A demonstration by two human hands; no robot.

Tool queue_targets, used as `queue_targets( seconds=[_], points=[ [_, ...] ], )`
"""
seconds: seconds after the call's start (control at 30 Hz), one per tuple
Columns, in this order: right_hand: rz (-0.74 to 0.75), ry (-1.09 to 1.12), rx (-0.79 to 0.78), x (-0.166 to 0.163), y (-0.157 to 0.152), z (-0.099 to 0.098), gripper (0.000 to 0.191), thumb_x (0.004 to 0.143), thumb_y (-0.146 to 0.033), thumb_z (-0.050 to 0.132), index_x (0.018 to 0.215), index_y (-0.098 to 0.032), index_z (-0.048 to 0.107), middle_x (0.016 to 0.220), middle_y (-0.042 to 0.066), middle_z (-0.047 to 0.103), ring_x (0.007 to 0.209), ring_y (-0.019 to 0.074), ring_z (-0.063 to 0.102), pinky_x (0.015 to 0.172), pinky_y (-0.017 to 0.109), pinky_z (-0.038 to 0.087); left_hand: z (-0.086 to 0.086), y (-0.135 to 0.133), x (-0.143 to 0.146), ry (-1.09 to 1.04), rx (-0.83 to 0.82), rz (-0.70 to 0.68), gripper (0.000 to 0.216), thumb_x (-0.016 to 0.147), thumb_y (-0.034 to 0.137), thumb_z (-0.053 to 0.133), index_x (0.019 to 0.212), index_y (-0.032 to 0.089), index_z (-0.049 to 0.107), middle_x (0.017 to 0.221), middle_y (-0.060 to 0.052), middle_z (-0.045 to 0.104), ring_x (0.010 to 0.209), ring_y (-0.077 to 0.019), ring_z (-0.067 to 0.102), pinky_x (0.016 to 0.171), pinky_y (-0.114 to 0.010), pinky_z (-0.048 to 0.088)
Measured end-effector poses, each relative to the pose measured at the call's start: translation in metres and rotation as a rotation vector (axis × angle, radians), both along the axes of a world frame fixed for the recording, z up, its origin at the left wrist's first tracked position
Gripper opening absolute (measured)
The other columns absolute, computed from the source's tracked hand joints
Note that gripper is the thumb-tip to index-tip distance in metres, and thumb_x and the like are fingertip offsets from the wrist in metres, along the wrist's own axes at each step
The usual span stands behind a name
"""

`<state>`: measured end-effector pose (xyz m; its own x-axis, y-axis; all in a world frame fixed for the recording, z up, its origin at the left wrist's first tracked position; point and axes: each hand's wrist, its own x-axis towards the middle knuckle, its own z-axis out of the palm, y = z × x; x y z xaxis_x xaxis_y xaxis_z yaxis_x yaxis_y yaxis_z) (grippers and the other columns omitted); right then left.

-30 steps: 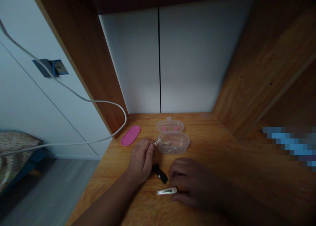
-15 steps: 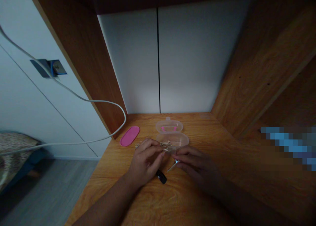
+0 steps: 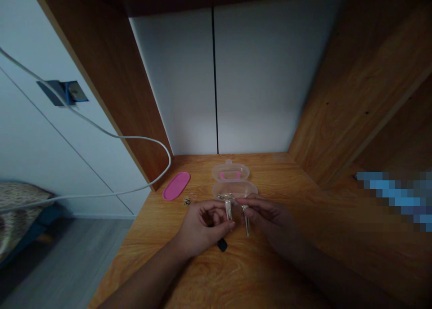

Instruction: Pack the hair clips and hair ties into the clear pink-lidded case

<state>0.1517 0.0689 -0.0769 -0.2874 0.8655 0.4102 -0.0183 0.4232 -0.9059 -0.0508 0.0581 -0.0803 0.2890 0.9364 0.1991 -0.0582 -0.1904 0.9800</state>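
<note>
My left hand (image 3: pixel 202 228) pinches a shiny metal clip (image 3: pixel 228 210) between thumb and forefinger. Opposite it, my right hand (image 3: pixel 272 221) grips a slim metal clip (image 3: pixel 247 223) that points down toward the desk. Just beyond both hands stands an open clear plastic case (image 3: pixel 251 191), with several small metallic pieces (image 3: pixel 224 196) at its near side. A black object (image 3: pixel 222 244) lies partly hidden beneath my left hand. Small ring-like items (image 3: pixel 187 201) rest on the wood beyond my left knuckles; their exact kind is too small to make out.
A pink oval lid or tray (image 3: pixel 176 186) lies at the back left of the wooden desk (image 3: pixel 229 282). A white cable (image 3: pixel 145 138) loops down from the left wall past the side panel. Wooden panels (image 3: pixel 351 97) and a pale back wall (image 3: pixel 256 84) close in the desk.
My left hand has turned and lowered, bringing its clip upright into view. The right hand's clip has swung to point downward. The small rings on the desk show more fully.
</note>
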Motion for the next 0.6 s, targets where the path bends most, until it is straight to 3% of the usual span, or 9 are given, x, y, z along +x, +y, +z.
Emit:
queue_targets(
  seconds=[0.23, 0.47, 0.6],
  points=[
    [0.001, 0.127, -0.160, -0.0017, 0.0002, -0.0069, 0.021, 0.080, -0.037, 0.076, 0.098, -0.026, 0.075, 0.096, 0.004, 0.078, 0.085, 0.0179, 0.074, 0.072, 0.029, 0.060, -0.0006, 0.0000, 0.0004, -0.024, -0.055, 0.004, 0.029, 0.066, 0.023, 0.084, 0.091, 0.012, 0.072, 0.063, 0.000, 0.066, 0.049, -0.0051, 0.049, 0.049, -0.017, 0.040],
    [-0.025, 0.138, -0.165, -0.0024, -0.0010, -0.0008, 0.026, 0.081, -0.037, 0.075, 0.102, -0.023, 0.073, 0.083, 0.004, 0.077, 0.075, 0.0170, 0.073, 0.069, 0.029, 0.061, -0.0007, -0.0004, -0.0003, -0.053, -0.074, -0.019, 0.031, 0.067, 0.026, 0.086, 0.090, 0.011, 0.070, 0.071, -0.004, 0.070, 0.057, -0.0078, 0.058, 0.056, -0.019, 0.046],
    [-0.030, 0.087, -0.078, -0.0008, -0.0017, 0.0018, 0.020, 0.086, -0.040, 0.069, 0.099, -0.025, 0.074, 0.085, 0.004, 0.076, 0.070, 0.0156, 0.070, 0.064, 0.028, 0.060, 0.0043, 0.0006, 0.0001, -0.090, -0.105, -0.092, 0.035, 0.074, 0.039, 0.081, 0.091, 0.011, 0.069, 0.071, -0.005, 0.069, 0.054, -0.0093, 0.060, 0.053, -0.020, 0.048]
  ],
)
